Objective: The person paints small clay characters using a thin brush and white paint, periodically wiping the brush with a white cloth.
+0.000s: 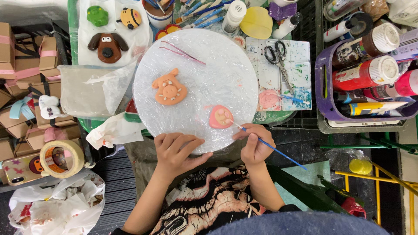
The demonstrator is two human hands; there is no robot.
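Note:
My right hand (254,146) grips a thin blue paintbrush (272,148), whose tip touches a small pink clay piece (220,117) with pale dots. My left hand (176,152) rests with curled fingers on the near edge of a round board wrapped in clear film (235,65) and holds nothing. An orange clay animal face (170,89) lies on the board's left half, apart from both hands.
A paint-stained palette (300,56) with scissors (276,54) lies right of the board. A purple basket (324,93) of paint bottles stands far right. Brown, green and yellow clay figures (107,45) sit at the back left. A tape roll (63,157), boxes and plastic bags crowd the left.

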